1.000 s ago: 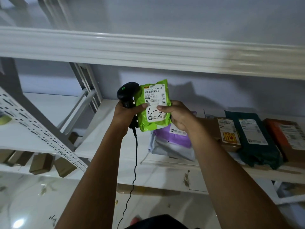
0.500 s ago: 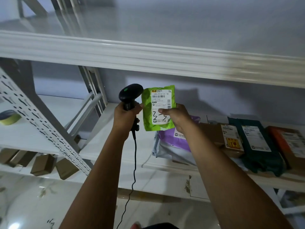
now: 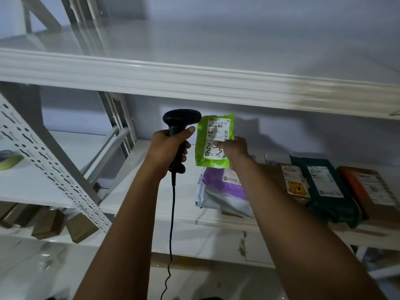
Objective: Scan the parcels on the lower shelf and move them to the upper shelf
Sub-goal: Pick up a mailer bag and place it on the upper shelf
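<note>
My left hand grips the handle of a black barcode scanner, its cable hanging down. My right hand pinches a green parcel with a white label, held upright just right of the scanner head, in the air between the two shelves. On the lower shelf lie a purple and grey parcel, a brown box, a dark green parcel and an orange-topped box. The upper shelf runs across above both hands.
A perforated white upright slants at the left, with a neighbouring shelf bearing a roll of tape. Small brown boxes sit lower left. The floor shows below.
Both hands have risen a little with scanner and green parcel. My left thumb has left the parcel and the scanner now stands clear of it on the left.
</note>
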`<action>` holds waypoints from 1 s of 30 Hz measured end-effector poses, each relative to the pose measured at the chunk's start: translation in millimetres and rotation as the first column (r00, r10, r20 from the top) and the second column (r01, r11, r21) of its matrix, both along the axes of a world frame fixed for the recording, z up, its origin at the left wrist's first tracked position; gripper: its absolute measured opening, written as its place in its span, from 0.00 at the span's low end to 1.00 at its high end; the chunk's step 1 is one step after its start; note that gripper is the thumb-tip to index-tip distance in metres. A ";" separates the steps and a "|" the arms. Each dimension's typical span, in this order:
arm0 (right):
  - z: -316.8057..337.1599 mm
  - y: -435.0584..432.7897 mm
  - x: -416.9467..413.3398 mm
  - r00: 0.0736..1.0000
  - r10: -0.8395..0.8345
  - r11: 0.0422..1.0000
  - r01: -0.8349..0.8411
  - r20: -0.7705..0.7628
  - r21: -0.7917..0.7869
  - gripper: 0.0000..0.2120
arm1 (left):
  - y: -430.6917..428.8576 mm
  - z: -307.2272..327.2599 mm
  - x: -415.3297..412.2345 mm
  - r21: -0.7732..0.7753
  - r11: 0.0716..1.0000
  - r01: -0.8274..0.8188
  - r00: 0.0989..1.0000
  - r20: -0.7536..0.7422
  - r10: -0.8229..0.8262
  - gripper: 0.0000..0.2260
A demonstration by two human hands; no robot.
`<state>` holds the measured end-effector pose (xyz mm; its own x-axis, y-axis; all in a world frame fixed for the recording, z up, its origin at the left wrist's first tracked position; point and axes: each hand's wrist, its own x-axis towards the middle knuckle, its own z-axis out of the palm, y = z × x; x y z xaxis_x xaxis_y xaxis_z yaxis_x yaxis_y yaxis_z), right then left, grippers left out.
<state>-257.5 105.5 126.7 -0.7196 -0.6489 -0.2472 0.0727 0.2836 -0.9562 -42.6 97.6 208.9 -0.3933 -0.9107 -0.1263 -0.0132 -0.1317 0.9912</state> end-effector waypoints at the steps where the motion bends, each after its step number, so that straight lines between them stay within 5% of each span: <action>1: 0.6 0.0 0.0 1.000 -0.006 1.000 0.006 0.003 -0.001 0.13 | 2.0 0.9 -0.5 -0.002 1.000 0.009 1.000 0.003 -0.009 0.13; 30: 9.1 5.1 14.8 0.999 0.020 1.000 -0.019 -0.045 0.021 0.16 | 12.3 -4.7 7.3 -0.037 0.998 0.048 0.998 0.049 -0.046 0.12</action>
